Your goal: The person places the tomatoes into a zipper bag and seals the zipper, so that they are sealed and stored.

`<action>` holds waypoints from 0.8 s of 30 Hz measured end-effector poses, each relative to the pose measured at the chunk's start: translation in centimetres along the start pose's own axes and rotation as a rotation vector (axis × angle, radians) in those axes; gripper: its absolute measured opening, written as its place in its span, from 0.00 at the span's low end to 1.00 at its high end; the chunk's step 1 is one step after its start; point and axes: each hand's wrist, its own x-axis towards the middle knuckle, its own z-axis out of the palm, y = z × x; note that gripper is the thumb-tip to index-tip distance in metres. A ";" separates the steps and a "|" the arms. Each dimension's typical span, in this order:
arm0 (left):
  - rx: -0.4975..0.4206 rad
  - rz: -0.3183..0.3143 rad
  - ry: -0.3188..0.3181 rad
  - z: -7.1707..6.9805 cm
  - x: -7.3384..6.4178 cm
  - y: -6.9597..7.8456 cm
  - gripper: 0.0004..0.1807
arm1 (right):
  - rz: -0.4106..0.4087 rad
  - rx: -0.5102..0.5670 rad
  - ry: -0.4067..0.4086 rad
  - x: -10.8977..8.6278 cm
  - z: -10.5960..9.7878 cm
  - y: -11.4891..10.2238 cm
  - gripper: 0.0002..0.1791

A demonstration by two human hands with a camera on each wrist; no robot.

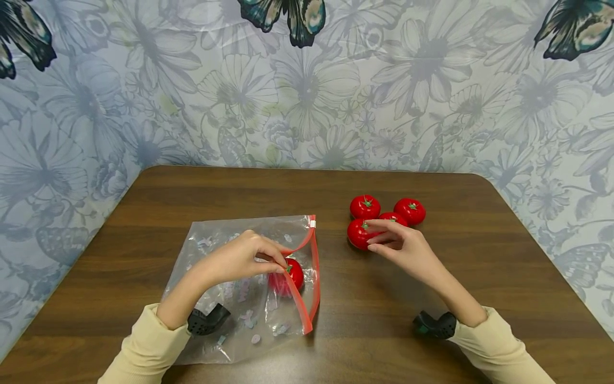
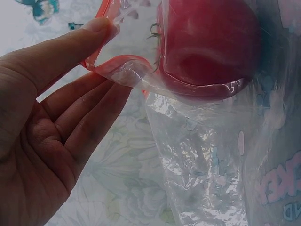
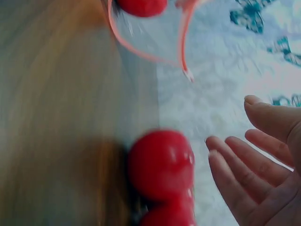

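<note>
My left hand [image 1: 249,256] pinches the red edge of a clear zip bag [image 1: 240,346] between thumb and fingers, and the bag's mouth gapes to the right. One red tomato [image 1: 295,273] with a green stem lies inside near the mouth; through the plastic it shows large in the left wrist view. My right hand [image 1: 403,246] is over the front of a group of tomatoes, its fingers spread and loosely bent. In the right wrist view those fingers stand apart from the nearest tomato [image 3: 161,165], with nothing between them.
Several tomatoes sit close together, among them a back-left tomato [image 1: 365,206] and a back-right tomato [image 1: 410,212]. All stand on a brown wooden table [image 1: 374,341]. A white slider [image 1: 313,221] sits at the bag's far corner. Flower-patterned cloth [image 1: 307,96] hangs behind the table.
</note>
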 end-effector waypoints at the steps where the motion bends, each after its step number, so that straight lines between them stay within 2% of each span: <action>1: 0.001 0.002 0.000 0.0 0.0 0.0 0.04 | 0.004 -0.023 0.021 -0.2 -0.5 0.2 0.26; 5: -0.002 0.007 0.000 0.0 0.0 0.1 0.04 | 0.019 -0.124 0.130 -0.7 -2.3 0.9 0.25; 12: 0.006 -0.002 0.002 0.0 -0.1 0.2 0.04 | 0.024 -0.158 0.258 -1.0 -3.8 2.7 0.28; 18: -0.005 -0.008 -0.001 0.0 -0.1 0.3 0.04 | 0.116 -0.197 0.321 -0.8 -4.6 4.5 0.30; 24: -0.003 -0.008 -0.001 -0.1 -0.1 0.2 0.04 | 0.194 -0.186 0.330 -0.5 -5.1 6.3 0.30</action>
